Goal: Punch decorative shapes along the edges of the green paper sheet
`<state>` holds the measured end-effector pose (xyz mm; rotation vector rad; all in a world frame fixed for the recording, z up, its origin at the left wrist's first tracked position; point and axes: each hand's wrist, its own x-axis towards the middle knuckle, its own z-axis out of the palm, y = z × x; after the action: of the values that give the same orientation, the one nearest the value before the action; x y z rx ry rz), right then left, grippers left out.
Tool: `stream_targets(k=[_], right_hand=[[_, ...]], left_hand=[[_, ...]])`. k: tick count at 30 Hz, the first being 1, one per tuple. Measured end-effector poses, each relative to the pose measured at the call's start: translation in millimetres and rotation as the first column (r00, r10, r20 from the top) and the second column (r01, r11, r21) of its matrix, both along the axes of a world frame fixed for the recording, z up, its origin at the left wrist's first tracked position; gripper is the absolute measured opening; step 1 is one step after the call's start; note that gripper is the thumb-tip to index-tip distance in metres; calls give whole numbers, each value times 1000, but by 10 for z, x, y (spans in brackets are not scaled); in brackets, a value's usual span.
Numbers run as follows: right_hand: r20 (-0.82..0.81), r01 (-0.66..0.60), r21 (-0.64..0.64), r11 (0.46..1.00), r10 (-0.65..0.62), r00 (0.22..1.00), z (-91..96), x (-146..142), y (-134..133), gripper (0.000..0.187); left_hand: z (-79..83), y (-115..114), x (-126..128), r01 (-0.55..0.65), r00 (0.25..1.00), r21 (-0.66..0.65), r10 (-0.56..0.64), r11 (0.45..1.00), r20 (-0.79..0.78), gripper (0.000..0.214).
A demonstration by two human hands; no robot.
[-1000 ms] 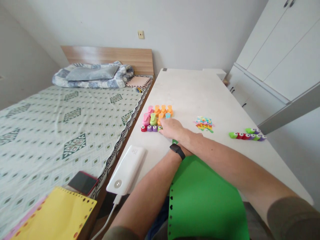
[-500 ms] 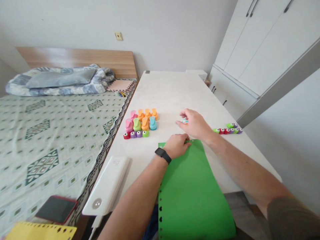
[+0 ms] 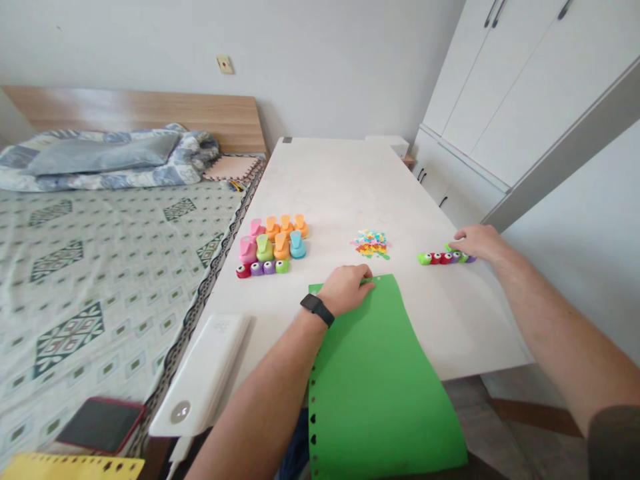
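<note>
Hands well apart. Left hand (image 3: 345,290), black watch (image 3: 317,307) on its wrist, pinches the far edge of the green sheet (image 3: 380,380), thumb on top. Sheet lies partly on the white table (image 3: 325,180), rest hanging over the near edge toward the person's lap; holes punched down its left side. Right hand (image 3: 483,241) is out at the row of small punches (image 3: 436,259) on the table's right, fingers over the far end; from where I stand I can't tell if it grips one. Visible colours there: green, red, purple.

Paper bits (image 3: 371,243), multicoloured, piled beyond the sheet, between the two punch groups. Left group: large punches (image 3: 281,248) in two rows, pink, orange, green, blue; four little punches (image 3: 263,268) just in front, red, two purple, green. White power bank (image 3: 205,373), cable attached, near the table's left corner. Phone (image 3: 103,425) and yellow sheet (image 3: 75,467) on the bed side (image 3: 125,267).
</note>
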<state>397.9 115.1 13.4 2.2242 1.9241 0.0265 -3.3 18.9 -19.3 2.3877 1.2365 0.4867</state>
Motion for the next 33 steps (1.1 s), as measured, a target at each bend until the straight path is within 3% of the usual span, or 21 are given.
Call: stream_targets(k=[5,9,11,13,16,17,19,23,27,33], right_hand=[[-53,-60,79,995,64,997,-57,-47,-51,25],[-85,-77,217,973,97,992,20,-188,-111,29],[-190,-70,295,953,131,973,81,-337,-187,32],[-436,-40,344,938,198,878,133,-553,-301,31],[-802,-68,260,963,255,540,158,-954,-499,31],[-863,-110,213,971,240,444,147,-1087,-554,32],[-915,-176,180,968,230,332,93,-1320,-627,31],[-903,-241,210,947,283,324,-92,-1598,-629,29],[-898,-246,209,947,285,334,-227,-1678,-592,32],[-969,-282,113,953,168,181,-223,-1681,-648,40]], left_hand=[[11,-2,1,2,1000,-1,-2,1000,8,18],[10,-2,-1,5,1000,1,-5,1000,12,18],[12,-2,-1,2,1000,-2,-2,1000,17,18],[19,-3,-1,-5,1000,-10,6,1000,21,18],[35,-6,-2,-10,1000,-21,10,1000,25,17],[40,-7,-3,-9,1000,-23,10,1000,27,17],[45,-6,-6,-9,999,-22,9,1000,35,17],[48,1,-15,-9,998,-13,10,1000,56,17],[59,4,-20,-17,998,-22,18,1000,58,17],[86,-1,-30,-39,997,-28,41,999,66,18]])
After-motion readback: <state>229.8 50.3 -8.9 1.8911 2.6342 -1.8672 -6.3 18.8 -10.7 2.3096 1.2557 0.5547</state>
